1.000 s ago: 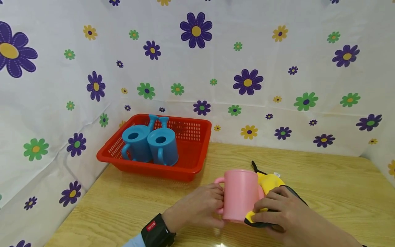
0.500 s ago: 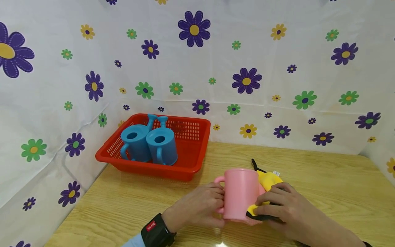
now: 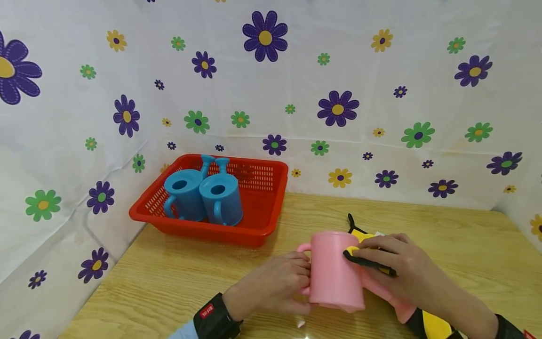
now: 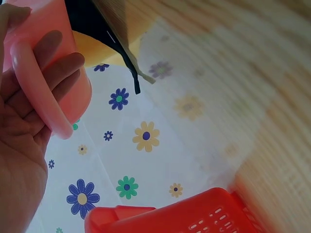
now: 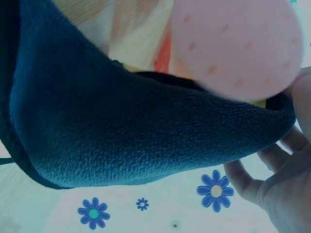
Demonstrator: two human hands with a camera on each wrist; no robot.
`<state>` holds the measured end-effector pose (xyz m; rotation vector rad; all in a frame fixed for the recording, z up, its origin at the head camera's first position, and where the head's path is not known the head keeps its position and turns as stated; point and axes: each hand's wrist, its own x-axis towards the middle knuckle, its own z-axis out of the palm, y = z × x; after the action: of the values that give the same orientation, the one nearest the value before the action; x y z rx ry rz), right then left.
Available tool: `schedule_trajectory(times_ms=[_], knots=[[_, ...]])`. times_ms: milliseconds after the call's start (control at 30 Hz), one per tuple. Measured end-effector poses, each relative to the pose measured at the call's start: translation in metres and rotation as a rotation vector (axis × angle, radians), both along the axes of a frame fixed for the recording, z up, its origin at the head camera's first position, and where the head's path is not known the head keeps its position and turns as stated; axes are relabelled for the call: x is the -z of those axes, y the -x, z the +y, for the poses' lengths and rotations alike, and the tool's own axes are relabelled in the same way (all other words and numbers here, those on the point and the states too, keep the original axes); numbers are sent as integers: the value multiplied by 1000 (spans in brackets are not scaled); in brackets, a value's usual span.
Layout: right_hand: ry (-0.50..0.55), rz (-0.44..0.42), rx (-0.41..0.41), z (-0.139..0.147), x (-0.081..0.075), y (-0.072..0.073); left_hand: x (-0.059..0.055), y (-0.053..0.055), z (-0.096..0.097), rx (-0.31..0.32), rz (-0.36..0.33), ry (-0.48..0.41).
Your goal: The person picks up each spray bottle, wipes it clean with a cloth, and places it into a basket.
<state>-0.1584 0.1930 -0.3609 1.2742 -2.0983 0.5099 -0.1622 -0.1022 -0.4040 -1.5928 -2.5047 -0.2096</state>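
Note:
A pink watering can [image 3: 332, 278] is at the front of the table, its spout [image 3: 383, 289] pointing right and downward. My left hand [image 3: 275, 285] grips its handle [image 4: 36, 90], fingers passing through the loop in the left wrist view. My right hand [image 3: 408, 270] holds a yellow-and-black cloth [image 3: 434, 325] against the upper right side of the can. The cloth hangs below that hand, its dark plush side [image 5: 126, 131] filling much of the right wrist view. There, the dotted sprinkler head [image 5: 238, 43] of the spout shows close above the cloth.
At the back left stands a red plastic basket [image 3: 199, 230] with perforated sides. Two blue watering cans [image 3: 186, 195] are inside it, toward its left end. A white flower-print sheet [image 3: 254, 89] rises behind and left of the wooden table [image 3: 444, 245].
My right hand has slid the cloth upward along the can's side, and the spout has come into view under it. The can has shifted slightly right; my left hand keeps its grip.

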Motion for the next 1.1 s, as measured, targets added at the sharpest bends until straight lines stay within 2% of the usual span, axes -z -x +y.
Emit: schedule_trajectory(times_ms=[167, 367, 633, 833, 1000, 1100], knots=[[-3, -39, 112, 4, -1, 6, -1, -2, 2, 26, 47, -11], [-21, -49, 128, 9, 1, 7, 1, -3, 4, 47, 79, -53], [-23, -64, 59, 10, 1, 4, -2, -1, 1, 21, 29, -33], [-62, -112, -16, 10, -1, -4, 0, 1, -1, 20, 32, -59], [-64, -65, -93, 8, 0, -6, -2, 3, -2, 20, -27, -61], [-69, -50, -129, 6, -1, -9, -3, 5, -3, 15, -33, -69]])
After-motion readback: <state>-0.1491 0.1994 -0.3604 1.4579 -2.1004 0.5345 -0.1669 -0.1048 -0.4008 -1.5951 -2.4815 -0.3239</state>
